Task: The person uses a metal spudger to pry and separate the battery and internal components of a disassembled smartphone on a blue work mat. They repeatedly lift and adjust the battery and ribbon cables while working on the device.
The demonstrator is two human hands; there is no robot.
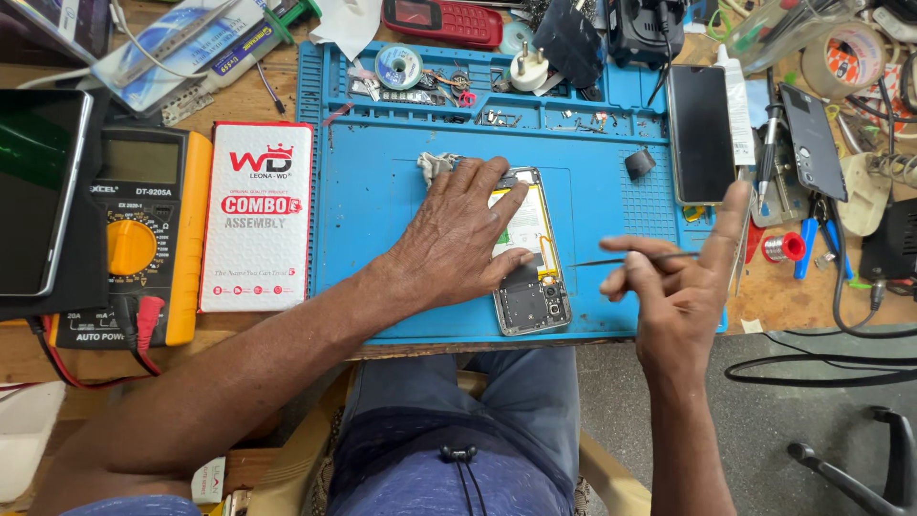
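Right hand (680, 287) pinches tweezers (635, 259); left hand (461, 234) flat on opened phone (530, 263), battery perhaps exposed.

Only one view is given, taken from a camera worn on the person's head. It is aimed steeply downward and slightly forward, so that the worktop (277, 330) is seen almost from above and the person's own lap is caught along the lower edge. The scene is viewed from close range: both forearms are seen entering from the bottom of the frame, and the left hand (458, 234) is placed near the centre, with the right hand (683, 282) just to its right. The far edge of the blue mat (382, 205) beyond the hands is reached near the top of the frame. No second view is supplied, so no overlap can be told.
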